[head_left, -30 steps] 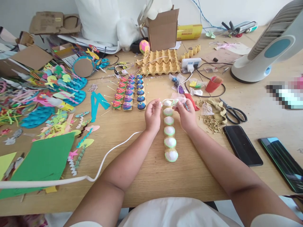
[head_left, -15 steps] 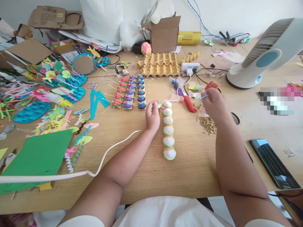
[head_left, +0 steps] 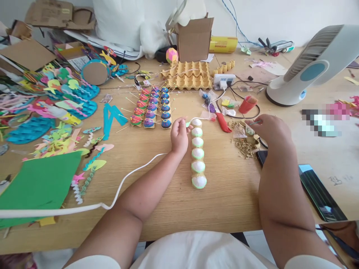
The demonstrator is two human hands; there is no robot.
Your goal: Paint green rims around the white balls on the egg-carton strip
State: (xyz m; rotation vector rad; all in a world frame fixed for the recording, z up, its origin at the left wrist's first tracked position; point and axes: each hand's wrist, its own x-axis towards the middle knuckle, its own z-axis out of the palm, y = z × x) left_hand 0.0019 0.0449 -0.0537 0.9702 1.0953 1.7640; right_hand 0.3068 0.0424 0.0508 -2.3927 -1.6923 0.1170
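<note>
My left hand point(head_left: 179, 137) pinches a small light-green piece point(head_left: 187, 124) between thumb and finger, beside the far end of an egg-carton strip point(head_left: 198, 153). The strip's bumps have white tops, most ringed in light green. Out to the right, my right hand point(head_left: 273, 129) is closed on a thin stick point(head_left: 254, 122), its tip over a small clear packet point(head_left: 249, 130) with something pale green in it. A pile of brown shavings point(head_left: 244, 148) lies just below. Behind my left hand stand painted egg-carton strips point(head_left: 150, 109) in red, purple and blue, with pins stuck in them.
A red cup point(head_left: 248, 104), a red-handled tool point(head_left: 223, 122) and a power strip point(head_left: 224, 79) lie beyond. A white fan point(head_left: 311, 71) stands at the right, with a phone point(head_left: 322, 192) nearer. Paper cut-outs and a green sheet point(head_left: 46, 183) cover the left. A white cable point(head_left: 134, 172) crosses the table.
My right hand has moved right and down with the stick, from in front of the red cup to the clear packet. My left hand keeps its pinch; the view has shifted slightly.
</note>
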